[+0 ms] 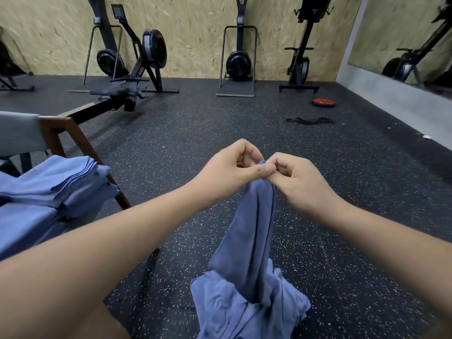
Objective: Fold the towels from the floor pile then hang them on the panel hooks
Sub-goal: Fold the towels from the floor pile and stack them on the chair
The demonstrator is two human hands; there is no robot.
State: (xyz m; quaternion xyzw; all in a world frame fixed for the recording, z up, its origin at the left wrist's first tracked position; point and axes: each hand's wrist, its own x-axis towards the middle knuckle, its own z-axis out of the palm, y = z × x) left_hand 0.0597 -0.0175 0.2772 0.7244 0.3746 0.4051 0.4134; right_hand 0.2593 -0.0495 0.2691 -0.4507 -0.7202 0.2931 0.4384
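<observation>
A blue towel (pixel 252 231) hangs in front of me from both my hands. My left hand (pixel 232 172) and my right hand (pixel 298 182) pinch its top edge side by side, almost touching. The towel's lower end drapes onto a crumpled pile of blue towels (pixel 234 309) on the floor. At the left, a stack of folded blue towels (pixel 56 182) rests on a chair. No panel hooks are in view.
The wooden chair (pixel 63 133) with a grey back stands at the left. Rowing and ski machines (pixel 137 69) line the far plywood wall. A red weight plate (pixel 323 102) and black bands (pixel 310 121) lie on the speckled rubber floor (pixel 186 133). A mirror (pixel 403 37) covers the right wall.
</observation>
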